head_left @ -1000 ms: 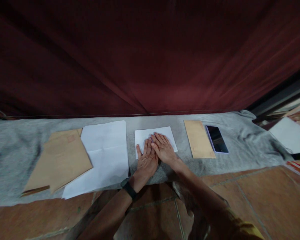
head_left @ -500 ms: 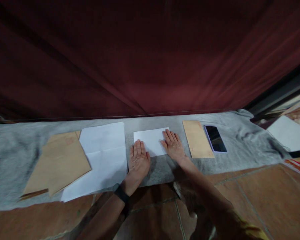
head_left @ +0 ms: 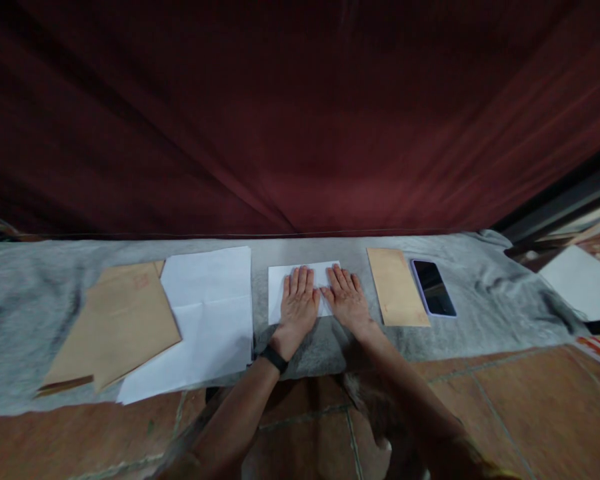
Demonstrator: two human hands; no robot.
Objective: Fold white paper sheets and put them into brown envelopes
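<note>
A folded white sheet of paper (head_left: 277, 287) lies on a grey cloth (head_left: 30, 293) in front of me. My left hand (head_left: 298, 301) rests flat on the paper's middle, fingers spread, with a black band on the wrist. Beside it, my right hand (head_left: 349, 300) lies flat on the paper's right part, its fingers pointing away from me. The two hands sit side by side, almost touching. Neither hand grips anything.
A stack of white sheets (head_left: 203, 313) lies left of the folded paper, with brown envelopes (head_left: 120, 319) further left. To the right lie a single brown envelope (head_left: 396, 293) and a dark phone (head_left: 433, 287). A dark red curtain (head_left: 300, 113) hangs behind; tiled floor (head_left: 505, 413) is near me.
One second ago the hands overlapped on the paper; then they slid apart to its left and right edges. Now they have come back together, flat on the paper.
</note>
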